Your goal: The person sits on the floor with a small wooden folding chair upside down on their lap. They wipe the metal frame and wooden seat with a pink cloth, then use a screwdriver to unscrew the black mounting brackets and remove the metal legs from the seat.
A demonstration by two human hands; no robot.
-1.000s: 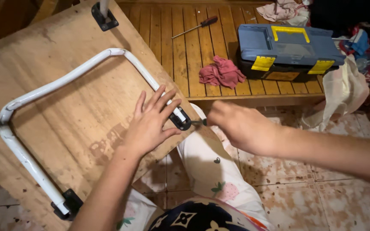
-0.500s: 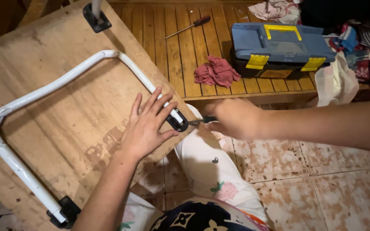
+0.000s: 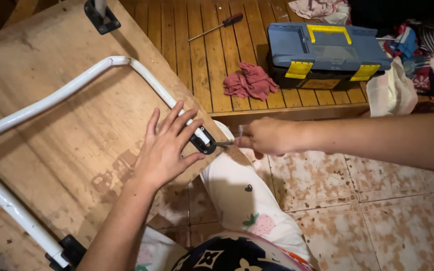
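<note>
My left hand [image 3: 164, 148] lies flat, fingers spread, on a worn wooden board [image 3: 61, 145], its fingertips over the white metal tube frame [image 3: 51, 100] near a black bracket [image 3: 204, 142]. My right hand [image 3: 262, 135] is closed around a small screwdriver [image 3: 225, 143] whose tip points into that bracket at the board's edge. The tool's handle is hidden inside my fist.
A blue and yellow toolbox [image 3: 325, 52], a red rag [image 3: 250, 81] and a second screwdriver [image 3: 216, 27] lie on a slatted wooden platform [image 3: 197, 55]. Another black bracket [image 3: 101, 15] sits at the board's top, one more [image 3: 69, 251] at bottom left. Stained floor tiles [image 3: 357, 200] lie at the right.
The view has shifted slightly. My right hand has stayed at the bracket with the screwdriver; my left hand remains pressed on the board.
</note>
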